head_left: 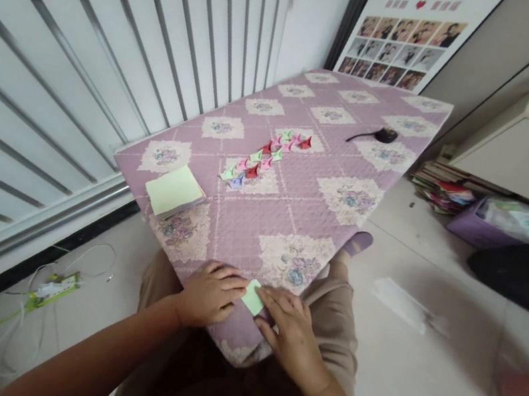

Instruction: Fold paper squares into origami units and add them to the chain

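Observation:
A small piece of light green paper, apparently folded, lies flat near the table's front corner. My left hand rests palm down on the cloth, its outstretched fingers touching the paper's left edge. From the other side, my right hand lays its extended fingertips on the paper's right edge, with the thumb apart below. Farther up the table stand several small folded paper pieces in green, pink, red and blue, grouped in slanting rows. To the left sits a stack of square paper with a pale green sheet on top.
The table wears a purple floral cloth. A black object with a thin tail lies toward its far right. A white radiator runs along the left, and a power strip with cables is on the floor. A photo board leans behind.

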The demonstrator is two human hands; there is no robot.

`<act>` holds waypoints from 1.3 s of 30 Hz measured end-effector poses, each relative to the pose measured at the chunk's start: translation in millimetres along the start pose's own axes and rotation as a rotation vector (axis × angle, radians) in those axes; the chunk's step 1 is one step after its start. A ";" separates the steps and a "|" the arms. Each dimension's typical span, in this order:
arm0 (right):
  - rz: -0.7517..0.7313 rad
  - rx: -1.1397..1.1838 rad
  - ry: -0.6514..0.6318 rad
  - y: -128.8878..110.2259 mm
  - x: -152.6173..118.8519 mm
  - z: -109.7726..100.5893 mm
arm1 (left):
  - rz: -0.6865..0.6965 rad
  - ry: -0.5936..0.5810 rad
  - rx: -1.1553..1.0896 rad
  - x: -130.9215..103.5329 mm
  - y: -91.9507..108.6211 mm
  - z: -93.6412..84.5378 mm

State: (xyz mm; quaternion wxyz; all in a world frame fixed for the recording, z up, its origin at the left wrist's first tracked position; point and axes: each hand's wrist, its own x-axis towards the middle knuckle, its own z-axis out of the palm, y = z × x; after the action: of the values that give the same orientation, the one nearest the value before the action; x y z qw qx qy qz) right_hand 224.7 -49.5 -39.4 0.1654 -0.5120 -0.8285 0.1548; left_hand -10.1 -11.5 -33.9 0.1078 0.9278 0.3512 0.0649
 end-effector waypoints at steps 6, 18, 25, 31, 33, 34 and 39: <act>0.029 0.036 -0.080 0.0 11.1 -12.7 | -0.023 0.022 0.003 13.4 4.4 -6.2; 0.081 0.040 -0.039 -6.5 10.0 -8.5 | 0.078 0.044 0.185 16.6 2.0 1.6; 0.086 0.017 -0.028 -9.4 9.6 -7.6 | 0.134 0.014 0.263 19.2 8.8 -4.8; 0.083 0.039 -0.041 -8.5 10.2 -7.1 | 0.157 -0.001 0.320 19.8 13.4 -5.4; 0.078 0.031 -0.041 -8.0 9.9 -7.2 | 0.166 0.000 0.326 19.4 12.3 -4.2; 0.076 0.026 -0.039 -7.9 9.6 -7.5 | 0.169 0.002 0.325 19.3 11.5 -3.7; 0.064 0.027 -0.030 -9.3 9.3 -9.4 | 0.171 0.014 0.301 18.8 8.2 -5.1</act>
State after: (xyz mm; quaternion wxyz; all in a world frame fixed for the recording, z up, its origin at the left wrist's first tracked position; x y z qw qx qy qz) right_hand 217.4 -44.3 -25.9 0.1551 -0.5336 -0.8119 0.1789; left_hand 8.2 -4.2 -26.1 -0.0407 0.9595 0.2776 0.0268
